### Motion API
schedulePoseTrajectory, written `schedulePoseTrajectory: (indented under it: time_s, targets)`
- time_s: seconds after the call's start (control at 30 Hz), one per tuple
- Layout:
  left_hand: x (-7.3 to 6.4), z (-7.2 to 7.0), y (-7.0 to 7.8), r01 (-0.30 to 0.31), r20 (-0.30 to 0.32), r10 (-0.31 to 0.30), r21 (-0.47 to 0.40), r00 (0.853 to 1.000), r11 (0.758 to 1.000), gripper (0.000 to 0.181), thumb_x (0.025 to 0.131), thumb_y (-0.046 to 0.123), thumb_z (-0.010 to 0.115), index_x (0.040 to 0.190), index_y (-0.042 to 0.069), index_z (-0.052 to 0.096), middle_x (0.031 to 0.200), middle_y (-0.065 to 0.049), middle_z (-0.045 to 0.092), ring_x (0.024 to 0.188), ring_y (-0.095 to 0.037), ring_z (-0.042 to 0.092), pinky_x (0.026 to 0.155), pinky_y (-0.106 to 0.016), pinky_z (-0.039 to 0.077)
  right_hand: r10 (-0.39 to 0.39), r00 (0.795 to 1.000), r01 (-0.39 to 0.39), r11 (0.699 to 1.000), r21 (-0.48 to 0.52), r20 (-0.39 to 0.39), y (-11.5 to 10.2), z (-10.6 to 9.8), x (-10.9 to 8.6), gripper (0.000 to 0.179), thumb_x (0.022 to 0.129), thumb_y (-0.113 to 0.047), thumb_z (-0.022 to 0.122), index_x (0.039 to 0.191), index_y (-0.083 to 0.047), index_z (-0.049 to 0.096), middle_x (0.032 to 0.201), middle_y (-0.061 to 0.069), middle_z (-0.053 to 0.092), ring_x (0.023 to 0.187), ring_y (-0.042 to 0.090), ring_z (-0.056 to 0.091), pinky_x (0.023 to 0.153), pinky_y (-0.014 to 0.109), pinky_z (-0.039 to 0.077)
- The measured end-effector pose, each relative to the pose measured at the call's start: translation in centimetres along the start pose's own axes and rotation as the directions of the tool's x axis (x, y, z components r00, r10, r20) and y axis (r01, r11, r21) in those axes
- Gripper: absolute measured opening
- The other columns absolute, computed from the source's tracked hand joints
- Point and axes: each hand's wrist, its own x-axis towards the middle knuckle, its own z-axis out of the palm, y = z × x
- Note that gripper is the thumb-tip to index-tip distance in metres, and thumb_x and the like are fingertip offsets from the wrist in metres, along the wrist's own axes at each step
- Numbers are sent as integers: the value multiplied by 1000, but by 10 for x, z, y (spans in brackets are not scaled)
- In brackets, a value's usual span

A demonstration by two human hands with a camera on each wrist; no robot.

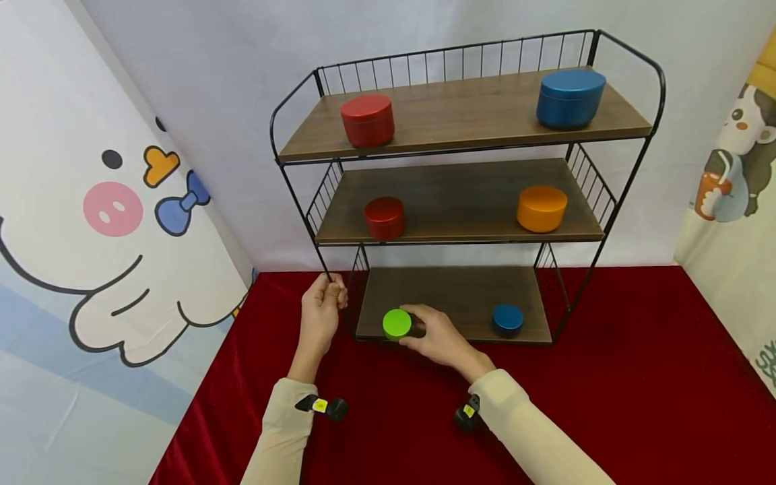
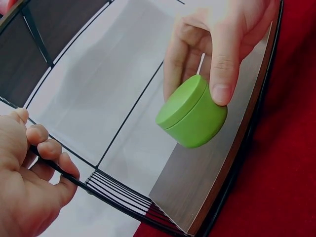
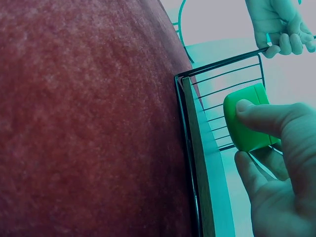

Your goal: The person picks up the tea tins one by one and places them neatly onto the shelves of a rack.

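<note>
My right hand pinches a small round green tin between thumb and fingers, at the front left of the bottom shelf. In the left wrist view the green tin is tilted, its lid seam showing, close over the wooden board. My left hand grips the black front-left post of the wire rack, beside the lower level; its fingers curl round the thin bar. A small blue tin stands on the right of the same bottom shelf.
The middle shelf bears a red tin and an orange tin. Up top, a larger red tin stands left and a large blue oval tin right. A red cloth lies under the rack.
</note>
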Motion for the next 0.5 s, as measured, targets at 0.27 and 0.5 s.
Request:
schedulePoseTrajectory:
  time_s: [0.27,0.5]
  targets:
    - [0,1,0,8,-2,-8,-12,1000,1000,23,108,11,46,96,-8,51,76,-11,45,71,-15,46,68,-25,45,1,1000,-1,1000,-7,-6,0,0,6,59,90,-6,80,142,1,55,140,21,59,128,36,59,102,41,55]
    - [0,0,-1,1,-6,-1,-5,1000,1000,23,108,11,46,95,-8,50,76,-9,45,71,-15,46,67,-24,45,8,1000,-8,1000,-1,-16,0,-1,13,60,89,-5,80,143,1,55,142,22,57,129,37,59,102,42,55]
